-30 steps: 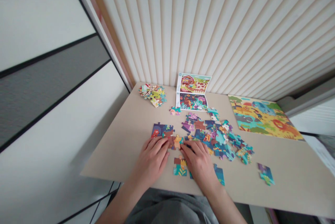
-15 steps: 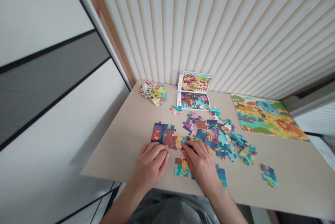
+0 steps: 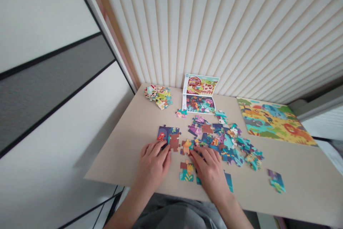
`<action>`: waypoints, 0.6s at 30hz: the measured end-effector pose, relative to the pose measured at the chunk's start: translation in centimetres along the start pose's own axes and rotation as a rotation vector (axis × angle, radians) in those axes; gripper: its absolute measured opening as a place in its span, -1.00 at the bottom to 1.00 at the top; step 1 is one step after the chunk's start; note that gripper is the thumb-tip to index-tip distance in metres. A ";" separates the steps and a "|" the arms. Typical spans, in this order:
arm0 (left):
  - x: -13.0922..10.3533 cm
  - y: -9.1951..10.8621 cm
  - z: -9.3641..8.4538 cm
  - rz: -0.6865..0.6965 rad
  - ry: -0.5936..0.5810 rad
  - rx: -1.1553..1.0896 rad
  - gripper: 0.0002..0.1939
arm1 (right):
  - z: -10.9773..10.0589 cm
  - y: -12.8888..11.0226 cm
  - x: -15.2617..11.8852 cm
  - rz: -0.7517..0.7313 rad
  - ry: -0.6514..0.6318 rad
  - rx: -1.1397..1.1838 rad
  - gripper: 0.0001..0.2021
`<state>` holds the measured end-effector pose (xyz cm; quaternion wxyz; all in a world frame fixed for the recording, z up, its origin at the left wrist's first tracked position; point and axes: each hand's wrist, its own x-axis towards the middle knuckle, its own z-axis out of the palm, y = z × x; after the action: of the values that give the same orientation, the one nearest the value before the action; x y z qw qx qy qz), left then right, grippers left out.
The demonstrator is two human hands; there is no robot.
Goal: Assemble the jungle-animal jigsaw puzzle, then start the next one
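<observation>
My left hand (image 3: 153, 163) rests at the near side of a joined group of puzzle pieces (image 3: 175, 139), with a red creature and a brown bear figure; its bent fingers hold the lower left edge. My right hand (image 3: 209, 163) has its fingertips closed on the right side of a puzzle piece (image 3: 186, 147) with an orange animal. A narrow gap separates this piece from the joined group. Just below lies a green-and-yellow leafy piece pair (image 3: 187, 172). Blue pieces (image 3: 229, 182) lie partly hidden beneath my right hand.
Loose puzzle pieces (image 3: 232, 145) spread to the right. Another pile of pieces (image 3: 159, 96) sits at the back left. An opened picture leaflet (image 3: 200, 104) leans against the pleated blind (image 3: 187, 25). A finished animal puzzle (image 3: 273, 120) and a separate purple-green piece (image 3: 276, 180) lie rightward.
The orange-animal piece has shifted slightly right with my right hand, away from the bear piece it was against. My left fingers have reached farther up over the joined group.
</observation>
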<state>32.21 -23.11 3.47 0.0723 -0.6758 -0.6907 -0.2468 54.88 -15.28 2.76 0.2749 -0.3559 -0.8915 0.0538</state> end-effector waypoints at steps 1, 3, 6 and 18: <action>0.0 0.0 0.0 -0.001 -0.002 0.004 -0.77 | -0.2 0.0 -0.2 -0.001 0.006 -0.011 -0.77; 0.0 -0.1 0.1 0.004 -0.010 0.012 -0.75 | -0.7 0.2 -0.8 0.003 0.021 -0.031 -0.77; -0.1 -0.3 0.3 0.020 -0.026 0.023 -0.71 | -1.4 0.7 -1.8 0.009 0.033 -0.057 -0.77; -0.1 -1.0 1.3 0.072 -0.015 0.029 -0.63 | -3.6 2.7 -2.1 0.029 -0.032 -0.106 -0.81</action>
<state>31.52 -22.57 2.08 0.0858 -0.7010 -0.6698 -0.2292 59.67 -15.06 4.03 0.2407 -0.3818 -0.8922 0.0160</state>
